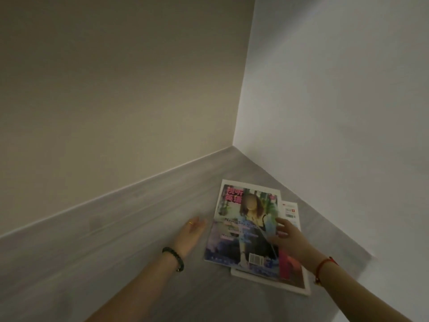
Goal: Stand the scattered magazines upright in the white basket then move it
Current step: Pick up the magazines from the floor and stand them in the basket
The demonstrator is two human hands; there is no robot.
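While the left hand (190, 234) lies flat alongside, the right hand (289, 239) rests spread on the magazines (232, 242).

The top magazine (243, 224) is showing a glossy paper cover, smooth and catching a faint sheen. Under it, the lower magazine (290, 278) is showing white paper margins with a duller finish. Around the top magazine the floor (139, 228) is looking like grey wood-grain board, matt and smooth. Behind it the walls (116, 89) are looking matt and even, like painted plaster. Left of it, a wrist is wearing a bead bracelet (174, 257), dark and shiny, and a finger a thin gold-coloured ring (190, 223). Right of it, a wrist is wearing a red cord (323, 266), seemingly thread.
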